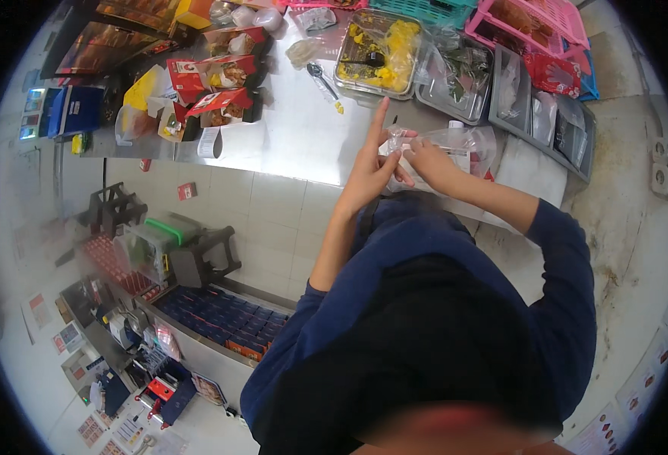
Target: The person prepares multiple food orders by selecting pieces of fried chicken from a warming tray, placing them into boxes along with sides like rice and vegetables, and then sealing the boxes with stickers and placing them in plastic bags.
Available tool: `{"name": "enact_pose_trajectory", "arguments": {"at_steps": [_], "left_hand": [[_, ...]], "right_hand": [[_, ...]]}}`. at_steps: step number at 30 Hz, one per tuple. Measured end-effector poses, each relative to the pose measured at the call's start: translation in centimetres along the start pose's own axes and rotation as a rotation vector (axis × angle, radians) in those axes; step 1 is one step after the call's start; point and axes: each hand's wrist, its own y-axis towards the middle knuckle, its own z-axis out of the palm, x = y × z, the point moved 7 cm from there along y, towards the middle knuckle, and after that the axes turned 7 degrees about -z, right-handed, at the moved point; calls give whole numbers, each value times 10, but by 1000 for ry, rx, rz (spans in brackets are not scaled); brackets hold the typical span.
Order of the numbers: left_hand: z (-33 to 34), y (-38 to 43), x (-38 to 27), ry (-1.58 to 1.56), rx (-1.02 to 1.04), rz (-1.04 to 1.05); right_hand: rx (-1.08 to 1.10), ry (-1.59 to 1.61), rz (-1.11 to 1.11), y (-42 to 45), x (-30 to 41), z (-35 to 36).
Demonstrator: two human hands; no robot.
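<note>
Over the steel counter's edge, my left hand (371, 168) has its index finger pointing out, and clear plastic lies between its other fingers. My right hand (431, 164) is close beside it, its fingers bent at the gathered top of a clear plastic bag (484, 149). The bag lies below both hands, with white and red things in it that I cannot make out. Beyond the hands stands a clear tray of yellow food (402, 42) with a black utensil in it. To its right is a clear container with green leaves (462, 74).
Open red food boxes (228, 74) with food stand at the counter's left. A spoon (315, 71) lies near the tray. At the right are a grey divided bin (587, 165) and pink baskets (564, 20). Crates and a green-rimmed container (166, 230) are at lower left.
</note>
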Motion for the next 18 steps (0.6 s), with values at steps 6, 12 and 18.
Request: {"name": "enact_pose_trajectory", "arguments": {"at_steps": [6, 12, 18], "left_hand": [[-5, -4, 4, 1, -44, -3], [-4, 2, 5, 24, -58, -2], [-7, -7, 7, 22, -64, 1]], "right_hand": [[315, 896, -65, 59, 12, 63], [606, 382, -203, 83, 7, 118], [674, 297, -322, 29, 9, 4]]}}
